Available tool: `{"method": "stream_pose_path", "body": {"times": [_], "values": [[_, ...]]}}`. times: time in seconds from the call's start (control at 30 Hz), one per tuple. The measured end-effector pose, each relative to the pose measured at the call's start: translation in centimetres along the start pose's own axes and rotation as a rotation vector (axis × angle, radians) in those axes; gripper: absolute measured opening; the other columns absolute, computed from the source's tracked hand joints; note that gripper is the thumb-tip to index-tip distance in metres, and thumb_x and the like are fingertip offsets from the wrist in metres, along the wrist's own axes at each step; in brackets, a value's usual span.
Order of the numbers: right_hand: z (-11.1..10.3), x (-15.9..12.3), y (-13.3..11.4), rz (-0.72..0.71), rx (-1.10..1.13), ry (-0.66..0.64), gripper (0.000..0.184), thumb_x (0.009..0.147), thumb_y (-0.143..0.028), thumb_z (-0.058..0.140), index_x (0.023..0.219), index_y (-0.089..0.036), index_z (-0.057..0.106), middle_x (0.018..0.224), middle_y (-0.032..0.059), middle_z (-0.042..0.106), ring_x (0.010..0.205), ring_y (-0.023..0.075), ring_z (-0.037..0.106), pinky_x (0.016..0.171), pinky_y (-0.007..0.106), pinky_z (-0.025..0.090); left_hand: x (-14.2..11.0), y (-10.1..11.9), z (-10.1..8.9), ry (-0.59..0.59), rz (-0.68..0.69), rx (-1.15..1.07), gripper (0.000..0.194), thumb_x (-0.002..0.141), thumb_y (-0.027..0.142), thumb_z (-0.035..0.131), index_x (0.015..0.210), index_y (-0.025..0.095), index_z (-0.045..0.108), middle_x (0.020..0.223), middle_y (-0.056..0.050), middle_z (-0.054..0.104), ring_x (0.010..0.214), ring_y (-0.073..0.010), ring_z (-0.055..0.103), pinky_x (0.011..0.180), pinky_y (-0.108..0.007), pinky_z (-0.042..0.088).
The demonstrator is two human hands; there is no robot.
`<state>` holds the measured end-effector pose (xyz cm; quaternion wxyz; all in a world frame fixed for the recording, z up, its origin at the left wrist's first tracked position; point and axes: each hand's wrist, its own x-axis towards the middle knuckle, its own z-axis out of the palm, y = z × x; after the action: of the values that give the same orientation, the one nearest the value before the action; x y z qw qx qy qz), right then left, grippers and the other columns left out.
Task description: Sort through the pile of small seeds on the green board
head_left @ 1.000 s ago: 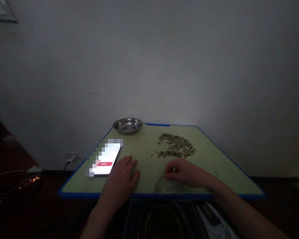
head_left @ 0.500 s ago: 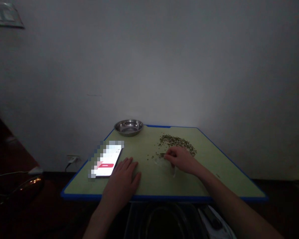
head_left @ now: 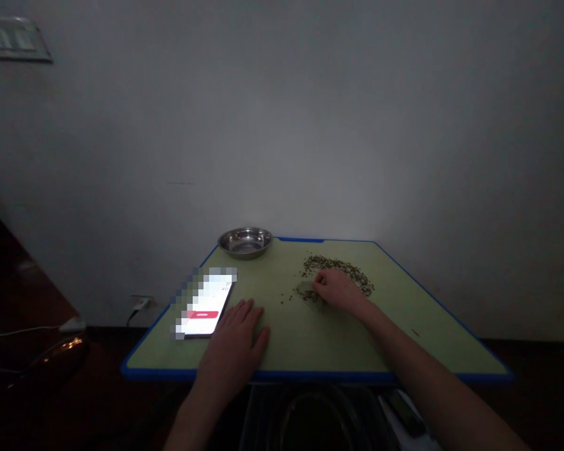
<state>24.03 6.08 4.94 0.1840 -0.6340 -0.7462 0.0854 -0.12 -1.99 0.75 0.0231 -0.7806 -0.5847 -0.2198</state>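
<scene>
My left hand (head_left: 235, 338) lies flat on the table, fingers stretched out and apart, right beside a lit phone (head_left: 209, 307). Over the near edge of a scatter of small dark beans or seeds (head_left: 336, 264), my right hand (head_left: 338, 289) is closed in a pinch. A thin, see-through piece of plastic (head_left: 305, 287) shows at its fingertips, among some of the grains. Its full shape is too faint to make out, and the hand hides part of the scatter.
A shiny metal bowl (head_left: 245, 244) stands at the table's back left corner. The pale green table (head_left: 282, 351) has a blue rim and meets a grey wall (head_left: 282, 125). A small dark sliver (head_left: 415, 332) lies at the right.
My right hand has moved slightly away from me, and the clear plastic piece went with it, onto the near grains. The view has shifted a little; my left hand stays flat.
</scene>
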Motion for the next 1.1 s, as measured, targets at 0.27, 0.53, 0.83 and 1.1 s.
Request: {"method": "stream_pose_path", "body": {"times": [0.27,0.53,0.83,1.1], "values": [[0.0,1.3,-0.5,0.009,-0.120,-0.031,0.019,0.081,-0.021,0.053,0.078,-0.014,0.070,0.084,0.0131,0.072,0.077,0.0213,0.066,0.064,0.026,0.042,-0.1,-0.1,0.1,0.011,0.003,-0.007,0.039,0.087,0.035,0.046,0.119,0.018,0.060,0.135,-0.014,0.056,0.129,-0.0301,0.048,0.106,-0.052,0.039],[0.2,2.6,-1.3,-0.015,-0.164,-0.012,0.021,0.084,-0.023,0.052,0.085,-0.013,0.071,0.093,0.0161,0.073,0.085,0.0229,0.066,0.070,0.026,0.045,-0.1,0.0,-0.1,-0.027,-0.002,0.014,0.040,0.088,0.035,0.044,0.121,0.017,0.059,0.136,-0.014,0.055,0.130,-0.0298,0.046,0.107,-0.051,0.037],[0.6,4.4,-4.8,-0.174,-0.107,-0.077,0.019,0.084,-0.025,0.060,0.093,-0.013,0.072,0.099,0.0154,0.072,0.092,0.0222,0.066,0.078,0.027,0.046,0.0,-0.2,0.1,-0.005,-0.006,-0.017,0.041,0.086,0.035,0.045,0.120,0.016,0.059,0.134,-0.014,0.056,0.129,-0.0299,0.047,0.107,-0.051,0.038],[0.8,4.2,-7.0,-0.340,-0.006,-0.221,0.016,0.080,-0.029,0.067,0.089,-0.018,0.075,0.087,0.0045,0.075,0.075,0.0146,0.066,0.065,0.021,0.045,-0.1,-0.6,0.5,0.060,-0.093,-0.144,0.064,0.080,0.016,0.039,0.142,0.009,0.029,0.130,-0.016,0.057,0.122,-0.0244,0.053,0.103,-0.043,0.043]]}}
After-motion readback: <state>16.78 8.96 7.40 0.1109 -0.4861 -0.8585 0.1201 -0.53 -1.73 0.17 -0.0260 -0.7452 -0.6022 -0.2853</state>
